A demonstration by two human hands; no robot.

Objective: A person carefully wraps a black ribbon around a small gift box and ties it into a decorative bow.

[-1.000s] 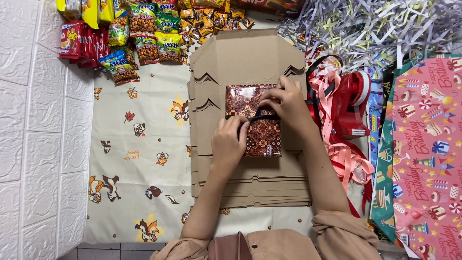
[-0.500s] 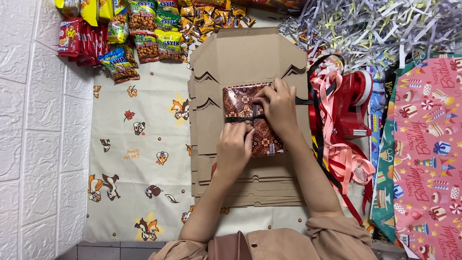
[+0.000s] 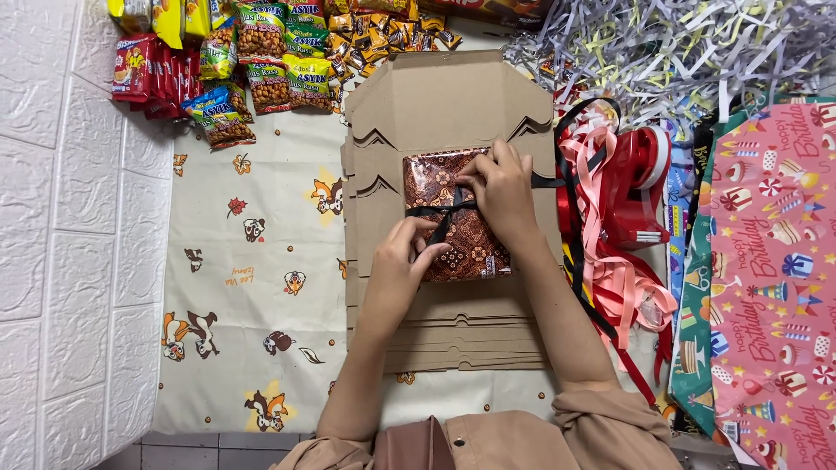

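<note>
Both hands work on one small parcel: the right hand (image 3: 503,193) presses its upper right part and pinches the black ribbon (image 3: 433,210) near the top edge, fingers closed on the strand, while the left hand (image 3: 409,258) lies on the lower left part with its fingertips gripping the ribbon where it crosses the middle. The wrapped parcel (image 3: 466,239), a flat rectangle in brown patterned paper, lies face up on a stack of flat cardboard box blanks (image 3: 435,104).

As for progress, the wrapping looks finished: the paper covers the whole package and no flap stands loose. The ribbon already runs across the width of the parcel, and a second strand drops from the crossing toward the lower edge. No bow or knot shows; the crossing may be twisted or half tied, but the fingers hide it. One end of the ribbon trails off to the right, uncut, toward a tangle of pink, red and black ribbons (image 3: 610,218), so tying and trimming appear to be left.

Around the stack lies a cream cloth printed with squirrels (image 3: 252,287). Snack packets (image 3: 261,61) are heaped along its top edge, shredded silver and pastel paper (image 3: 697,52) fills the upper right, and sheets of pink and green birthday gift wrap (image 3: 775,287) lie at the right. A white textured wall panel (image 3: 61,218) borders the left.
</note>
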